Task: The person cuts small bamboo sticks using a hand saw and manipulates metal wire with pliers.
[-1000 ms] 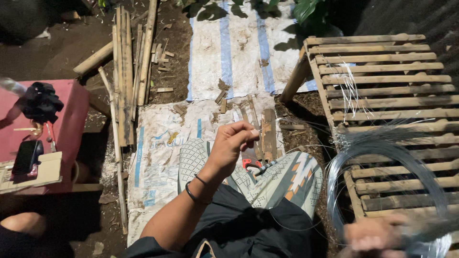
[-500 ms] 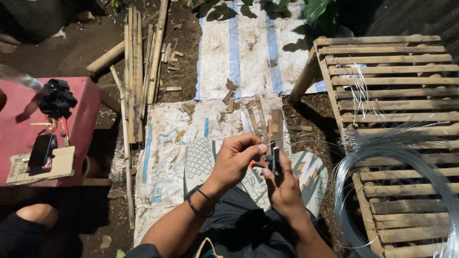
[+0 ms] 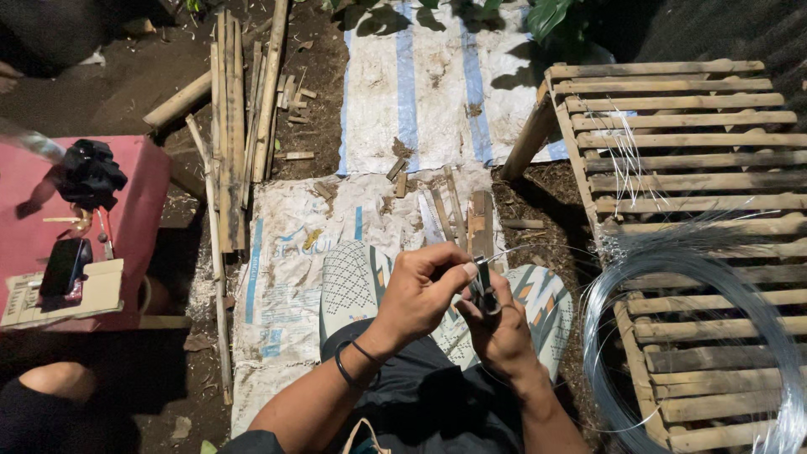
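- The left hand is curled, thumb and forefinger pinching the top of a small dark tool.
- The right hand grips the same tool from below, fingers closed round it.
- The tool sits between both hands, above the patterned shoes.
- A thin wire runs from the fingers toward the wire coil lying on the bamboo rack.

Bare dirt ground carries two woven plastic sacks spread flat, bamboo slats bundled at left, bamboo offcuts on nearer sack, slatted bamboo rack, red stool.
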